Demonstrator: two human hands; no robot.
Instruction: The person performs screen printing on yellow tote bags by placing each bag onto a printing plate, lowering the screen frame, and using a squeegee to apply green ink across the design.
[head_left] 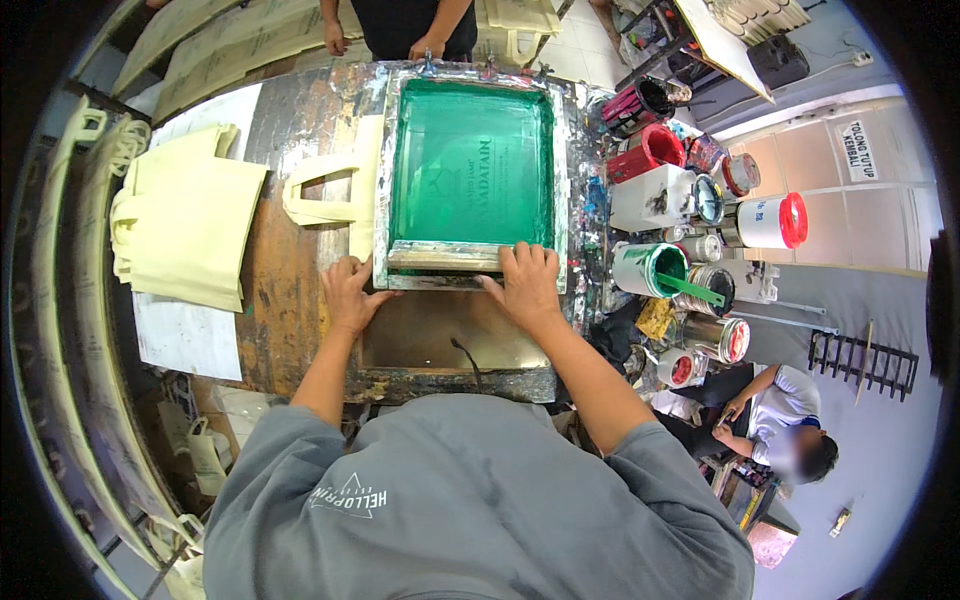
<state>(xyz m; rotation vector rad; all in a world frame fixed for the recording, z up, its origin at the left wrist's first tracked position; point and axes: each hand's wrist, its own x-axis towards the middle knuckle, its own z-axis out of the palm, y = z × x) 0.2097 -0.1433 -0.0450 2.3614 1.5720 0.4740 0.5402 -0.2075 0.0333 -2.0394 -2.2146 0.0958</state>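
Screen frame [560, 190] with green mesh [470, 165] lies flat on the counter [285, 300]; frame taken as reference.

Grip, left hand [348, 296]: thumb and fingers around the frame's near left corner; cannot tell how firmly closed. Grip, right hand [528, 285]: closed on the frame's near rail, fingers above, thumb at the front edge. Wooden squeegee [450, 256] lies across the frame's near end; its contact with the right fingers unclear.

Edges and room: brownish panel [440, 335] fills the space between frame and near counter edge, a dark strip [466, 352] on it. Left of frame, stained wood runs to a bag stack [190, 215] on a white sheet [185, 335]; a pale tote bag [365, 190] reaches out from under the left rail, handle leftward.

Obstructions: right of frame, tightly crowded pots, including a green-smeared pot [640, 270] with green spatula [705, 292] and a red tub [650, 150]. Beyond the frame's far rail, a standing person [415, 25]. Well right of and nearer than the frame, a seated person [785, 405].
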